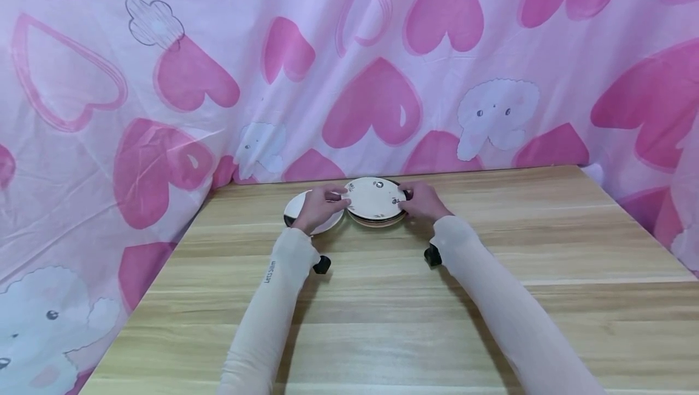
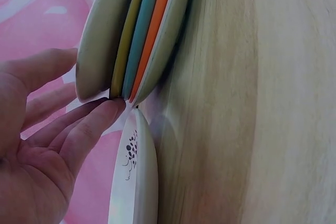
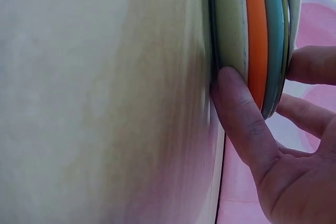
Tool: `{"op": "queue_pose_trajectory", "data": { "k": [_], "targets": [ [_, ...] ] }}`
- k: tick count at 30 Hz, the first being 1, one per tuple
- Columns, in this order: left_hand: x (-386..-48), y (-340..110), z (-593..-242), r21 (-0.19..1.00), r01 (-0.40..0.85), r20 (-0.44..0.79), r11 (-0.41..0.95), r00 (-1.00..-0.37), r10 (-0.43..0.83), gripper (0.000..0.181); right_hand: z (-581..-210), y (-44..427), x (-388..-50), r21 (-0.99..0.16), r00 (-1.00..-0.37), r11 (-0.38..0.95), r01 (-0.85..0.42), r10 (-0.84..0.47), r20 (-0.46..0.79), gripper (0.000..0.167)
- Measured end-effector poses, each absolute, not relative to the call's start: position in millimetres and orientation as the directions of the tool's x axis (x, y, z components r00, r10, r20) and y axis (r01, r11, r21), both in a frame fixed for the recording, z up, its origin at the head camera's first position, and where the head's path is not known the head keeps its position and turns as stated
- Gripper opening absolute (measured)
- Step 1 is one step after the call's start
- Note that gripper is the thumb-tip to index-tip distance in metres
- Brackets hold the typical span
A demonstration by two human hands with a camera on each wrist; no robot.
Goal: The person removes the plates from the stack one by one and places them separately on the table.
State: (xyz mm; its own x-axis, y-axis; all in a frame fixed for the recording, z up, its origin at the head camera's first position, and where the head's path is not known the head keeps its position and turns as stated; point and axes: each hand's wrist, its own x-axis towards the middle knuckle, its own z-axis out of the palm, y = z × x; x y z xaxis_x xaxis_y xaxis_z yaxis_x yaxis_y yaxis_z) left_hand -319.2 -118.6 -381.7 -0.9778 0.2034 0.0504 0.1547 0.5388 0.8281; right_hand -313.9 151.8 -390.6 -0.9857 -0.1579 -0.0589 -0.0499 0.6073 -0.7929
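Observation:
A stack of small round plates rests on the wooden table near its back edge. Its top plate (image 1: 374,198) is cream with small dark prints. Yellow, teal (image 2: 142,30) and orange (image 3: 255,35) rims show beneath it, above a cream bottom plate (image 3: 231,24). My left hand (image 1: 319,207) grips the top plate's left side, the thumb low by the rims beneath. On that side a dark gap separates the top plate from the yellow rim. My right hand (image 1: 426,201) holds the stack's right side, thumb against the bottom plate and a finger at the top rim.
Another white plate (image 1: 295,205) with a black section and dark spots lies left of the stack, partly behind my left hand. A pink heart-print cloth (image 1: 371,104) hangs behind the table (image 1: 377,310). Black wrist devices (image 1: 322,264) sit under both sleeves.

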Motion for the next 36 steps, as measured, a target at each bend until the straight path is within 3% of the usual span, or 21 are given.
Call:
{"op": "queue_pose_trajectory", "data": {
  "k": [13,29,36],
  "targets": [
    [-318.6,-116.0,-381.5,0.808,0.137,0.028,0.573,-0.981,0.194,0.040,-391.3,153.5,-313.3,-0.797,-0.984,0.604,-0.027,-0.159,-0.086,0.060],
    [-317.1,-114.9,-383.7,0.809,0.106,-0.001,0.578,-0.983,0.183,0.042,-396.0,156.3,-316.6,-0.833,-0.979,0.551,-0.053,-0.193,-0.065,0.045],
    [-318.2,-116.5,-381.3,0.815,0.094,-0.018,0.571,-0.982,0.188,0.041,-396.8,156.8,-318.7,-0.826,-0.980,0.560,-0.059,-0.191,-0.059,0.049]
  ]
}}
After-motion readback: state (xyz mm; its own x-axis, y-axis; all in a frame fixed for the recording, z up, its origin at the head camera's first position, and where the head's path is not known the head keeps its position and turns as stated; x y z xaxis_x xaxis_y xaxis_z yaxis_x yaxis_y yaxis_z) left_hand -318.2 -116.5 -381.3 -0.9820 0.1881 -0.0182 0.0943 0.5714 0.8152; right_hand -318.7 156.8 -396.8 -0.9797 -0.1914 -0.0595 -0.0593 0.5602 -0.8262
